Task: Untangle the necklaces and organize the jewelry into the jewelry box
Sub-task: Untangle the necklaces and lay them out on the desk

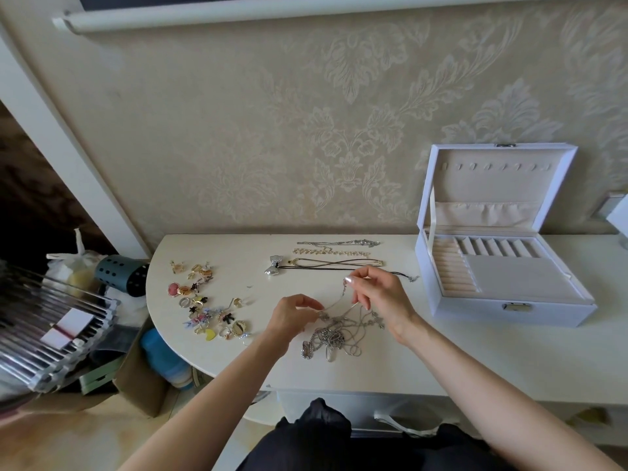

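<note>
Left hand (292,314), right hand (377,297) apart, each pinching thin silver chain (334,302) drawn up from tangled silver necklace heap (333,338). Straightened necklaces (336,256) at 12 o'clock of heap. Small earrings and rings (204,300) at 9. Open white jewelry box (475,311) at 2 (compartments look bare). Judged under halfway.

2 bare forearms (210,385), glossy pale nail polish on the fingers (353,282), black clothing (316,433) over the lap.

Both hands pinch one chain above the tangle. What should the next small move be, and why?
Probably draw the right hand up and away, easing the thin chain out of the tangled pile while the left hand holds it near the knot. The chain runs between both pinches and leads down into the pile.
</note>
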